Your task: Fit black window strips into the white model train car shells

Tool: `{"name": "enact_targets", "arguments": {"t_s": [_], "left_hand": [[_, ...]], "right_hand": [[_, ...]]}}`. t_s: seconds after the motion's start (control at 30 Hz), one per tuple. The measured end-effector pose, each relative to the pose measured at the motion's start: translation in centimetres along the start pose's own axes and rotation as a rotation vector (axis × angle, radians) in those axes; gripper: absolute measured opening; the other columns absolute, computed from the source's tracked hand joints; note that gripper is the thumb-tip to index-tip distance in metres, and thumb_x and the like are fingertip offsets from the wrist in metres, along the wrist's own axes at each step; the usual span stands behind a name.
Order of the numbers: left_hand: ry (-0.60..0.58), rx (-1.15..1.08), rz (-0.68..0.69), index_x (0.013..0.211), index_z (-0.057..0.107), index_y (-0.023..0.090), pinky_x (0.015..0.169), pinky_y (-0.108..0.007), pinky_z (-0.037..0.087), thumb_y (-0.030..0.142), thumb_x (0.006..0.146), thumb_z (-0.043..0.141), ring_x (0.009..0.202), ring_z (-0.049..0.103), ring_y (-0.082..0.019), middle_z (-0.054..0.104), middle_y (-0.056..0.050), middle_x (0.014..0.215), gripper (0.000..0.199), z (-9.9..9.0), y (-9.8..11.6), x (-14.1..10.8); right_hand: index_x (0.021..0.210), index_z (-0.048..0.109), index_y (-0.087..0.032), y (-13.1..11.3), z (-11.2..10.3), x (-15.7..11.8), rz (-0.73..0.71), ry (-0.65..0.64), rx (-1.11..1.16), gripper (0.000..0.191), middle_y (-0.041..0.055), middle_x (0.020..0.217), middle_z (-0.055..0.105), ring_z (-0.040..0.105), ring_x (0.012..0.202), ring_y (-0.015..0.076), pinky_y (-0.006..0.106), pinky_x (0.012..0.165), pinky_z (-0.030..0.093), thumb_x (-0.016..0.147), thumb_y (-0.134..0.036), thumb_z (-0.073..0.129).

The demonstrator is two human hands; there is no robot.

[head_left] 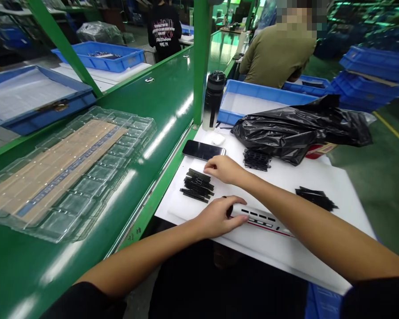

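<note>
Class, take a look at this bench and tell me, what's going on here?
A person is working at a white-topped bench. Their left hand rests against a white bar with black windows. Their right hand sits just above a pile of black strips, near a smartphone. Another person sits farther along, beyond a blue tray.

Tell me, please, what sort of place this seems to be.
It looks like a factory assembly line: a long green workbench, stacked blue plastic parts bins, and a clear plastic blister tray.
</note>
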State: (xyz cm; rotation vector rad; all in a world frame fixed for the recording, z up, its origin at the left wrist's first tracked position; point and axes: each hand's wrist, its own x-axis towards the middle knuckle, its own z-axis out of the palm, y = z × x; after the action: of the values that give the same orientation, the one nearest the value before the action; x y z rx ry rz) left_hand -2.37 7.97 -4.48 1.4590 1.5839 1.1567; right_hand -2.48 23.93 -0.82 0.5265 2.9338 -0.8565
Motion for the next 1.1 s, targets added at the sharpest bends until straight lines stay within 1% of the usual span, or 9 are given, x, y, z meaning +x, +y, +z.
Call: {"name": "enact_targets", "arguments": {"t_s": [0.17,0.3,0.37,0.47,0.6,0.73,0.87,1.03,1.1], "left_hand": [[-0.004,-0.017,0.015,0.121,0.064,0.019,0.072,-0.027,0.046,0.04,0.088,0.065,0.072,0.058,-0.015,0.071,-0.006,0.107,0.038,0.0,-0.1,0.1],[0.009,-0.024,-0.048,0.121,0.065,0.017,0.074,-0.028,0.047,0.043,0.089,0.063,0.076,0.062,-0.017,0.072,-0.007,0.105,0.041,-0.1,-0.1,0.2],[0.01,-0.03,-0.082,0.122,0.065,0.017,0.076,-0.029,0.047,0.042,0.092,0.059,0.079,0.063,-0.018,0.072,-0.007,0.107,0.04,-0.3,-0.1,0.2],[-0.014,-0.042,-0.107,0.124,0.065,0.018,0.079,-0.03,0.048,0.038,0.096,0.052,0.08,0.064,-0.019,0.073,-0.006,0.102,0.037,-0.6,0.0,0.4],[-0.041,-0.118,-0.14,0.124,0.066,0.019,0.082,-0.031,0.049,0.04,0.098,0.048,0.085,0.066,-0.02,0.073,-0.005,0.096,0.038,-0.8,-0.1,0.7],[-0.038,-0.199,-0.18,0.122,0.067,0.019,0.081,-0.029,0.051,0.042,0.098,0.048,0.095,0.068,-0.022,0.073,-0.006,0.105,0.038,-0.6,-0.3,0.9],[-0.041,-0.201,-0.177,0.119,0.068,0.017,0.08,-0.028,0.051,0.041,0.1,0.043,0.093,0.067,-0.021,0.072,-0.006,0.105,0.04,-0.6,-0.2,1.0],[-0.048,-0.105,-0.206,0.119,0.067,0.022,0.058,-0.023,0.041,0.042,0.092,0.058,0.059,0.054,-0.013,0.062,0.003,0.067,0.035,-0.5,-0.1,0.9],[-0.045,-0.075,-0.211,0.119,0.067,0.023,0.054,-0.023,0.037,0.041,0.09,0.061,0.053,0.047,-0.012,0.055,0.005,0.06,0.035,-0.5,-0.2,0.8]], "right_hand": [[0.069,0.071,-0.017,-1.4,1.4,1.9,0.101,-0.065,-0.079,0.011,0.0073,0.073,0.071,0.065,0.069,0.0224,0.03,0.064,0.044,0.076,-0.021,0.079],[0.09,0.069,-0.02,-1.9,0.1,-0.4,0.115,0.08,-0.063,0.008,0.0033,0.084,0.071,0.063,0.075,0.0185,0.028,0.063,0.041,0.091,-0.026,0.064],[0.097,0.066,-0.022,-1.8,-1.4,-3.0,0.061,0.236,-0.032,0.01,0.0008,0.089,0.071,0.062,0.078,0.0163,0.027,0.066,0.04,0.096,-0.026,0.057],[0.092,0.068,-0.022,-0.8,-3.6,-8.5,0.032,0.412,0.155,0.01,-0.0011,0.082,0.069,0.061,0.072,0.0141,0.026,0.065,0.043,0.095,-0.028,0.06],[0.091,0.072,-0.022,1.6,-4.1,-16.6,0.321,0.381,0.363,0.025,-0.0014,0.066,0.065,0.057,0.057,0.0135,0.025,0.054,0.044,0.09,-0.046,0.066],[0.092,0.072,-0.021,3.3,-1.4,-21.5,0.496,0.309,0.453,0.033,0.0005,0.066,0.065,0.058,0.058,0.0145,0.026,0.056,0.047,0.085,-0.053,0.069],[0.093,0.067,-0.022,2.7,0.9,-21.6,0.583,0.384,0.54,0.034,-0.0002,0.068,0.067,0.058,0.056,0.0144,0.026,0.052,0.047,0.081,-0.053,0.074],[0.094,0.062,-0.024,0.8,1.0,-19.5,0.606,0.416,0.474,0.03,-0.0037,0.066,0.066,0.06,0.052,0.0143,0.027,0.053,0.047,0.081,-0.048,0.075],[0.095,0.062,-0.025,0.5,0.8,-19.3,0.597,0.393,0.466,0.029,-0.004,0.066,0.067,0.061,0.053,0.0148,0.027,0.054,0.048,0.083,-0.048,0.074]]}}
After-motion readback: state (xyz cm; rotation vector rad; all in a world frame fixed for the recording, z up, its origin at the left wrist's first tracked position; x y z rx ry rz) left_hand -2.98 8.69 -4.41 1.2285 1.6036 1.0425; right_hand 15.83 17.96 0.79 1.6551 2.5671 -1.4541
